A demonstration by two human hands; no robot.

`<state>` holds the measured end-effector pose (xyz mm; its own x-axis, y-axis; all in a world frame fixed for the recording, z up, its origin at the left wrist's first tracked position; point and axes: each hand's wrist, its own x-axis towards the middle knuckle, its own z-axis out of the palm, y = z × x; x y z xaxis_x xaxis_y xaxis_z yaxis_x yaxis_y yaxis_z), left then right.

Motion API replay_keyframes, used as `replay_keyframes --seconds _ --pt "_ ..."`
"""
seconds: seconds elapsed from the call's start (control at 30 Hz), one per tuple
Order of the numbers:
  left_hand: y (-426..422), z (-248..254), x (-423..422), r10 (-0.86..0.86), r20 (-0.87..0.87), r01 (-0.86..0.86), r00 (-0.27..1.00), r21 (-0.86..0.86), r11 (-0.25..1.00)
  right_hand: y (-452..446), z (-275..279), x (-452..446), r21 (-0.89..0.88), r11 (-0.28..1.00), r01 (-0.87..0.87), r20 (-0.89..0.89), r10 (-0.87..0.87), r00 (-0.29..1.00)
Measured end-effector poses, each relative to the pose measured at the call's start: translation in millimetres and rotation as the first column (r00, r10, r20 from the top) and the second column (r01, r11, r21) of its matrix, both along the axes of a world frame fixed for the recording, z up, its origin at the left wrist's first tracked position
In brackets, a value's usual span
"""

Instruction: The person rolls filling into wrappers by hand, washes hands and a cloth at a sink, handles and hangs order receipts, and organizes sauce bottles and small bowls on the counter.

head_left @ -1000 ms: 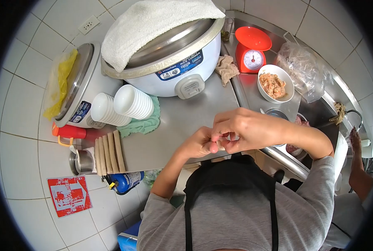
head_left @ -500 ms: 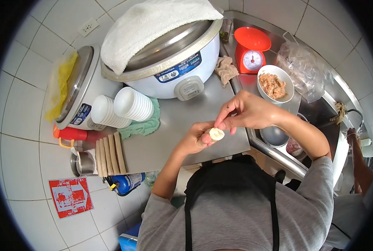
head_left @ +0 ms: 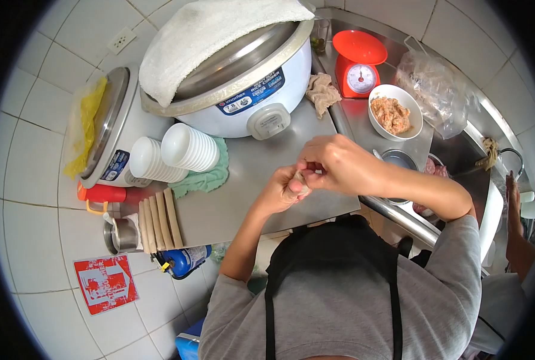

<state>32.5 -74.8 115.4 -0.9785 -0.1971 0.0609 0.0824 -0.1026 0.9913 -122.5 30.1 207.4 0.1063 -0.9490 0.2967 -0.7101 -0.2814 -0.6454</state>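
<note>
In front of my apron, above the edge of the steel counter (head_left: 255,174), my left hand (head_left: 277,193) is closed around a small pale dumpling (head_left: 303,183). My right hand (head_left: 343,163) reaches over from the right, its fingertips pinched on the top of the same dumpling. Most of the dumpling is hidden behind my fingers. A white bowl (head_left: 418,127) with minced filling (head_left: 390,114) stands beyond my right hand, beside a red kitchen scale (head_left: 360,81).
Two large rice cookers (head_left: 237,127) (head_left: 96,162) stand at the back and left. White cup stacks (head_left: 186,146) rest on a green cloth (head_left: 210,174). Brown tubes (head_left: 161,221) line the left edge. A metal bowl (head_left: 398,162) sits right; another person's arm (head_left: 514,231) shows far right.
My right hand has turned over and closed in on the dumpling, covering its open top, which showed earlier. My left hand still holds it, and the view has shifted slightly.
</note>
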Motion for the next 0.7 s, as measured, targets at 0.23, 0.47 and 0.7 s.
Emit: replay_keyframes --seconds 0.23,0.47,0.7 --pt "-3 16 -16 0.298 -0.302 -0.247 0.906 0.194 0.949 -22 -66 3 -0.075 0.992 0.102 0.662 -0.027 0.749" --pt "-25 10 -5 0.717 -0.268 -0.438 0.644 0.64 0.632 -20 -91 25 0.394 0.918 -0.043 0.44 -0.148 0.886" --pt "-37 -1 12 0.674 -0.641 -0.926 0.367 -0.325 0.195 -31 -64 0 0.508 0.861 -0.014 -0.032 0.035 0.999"
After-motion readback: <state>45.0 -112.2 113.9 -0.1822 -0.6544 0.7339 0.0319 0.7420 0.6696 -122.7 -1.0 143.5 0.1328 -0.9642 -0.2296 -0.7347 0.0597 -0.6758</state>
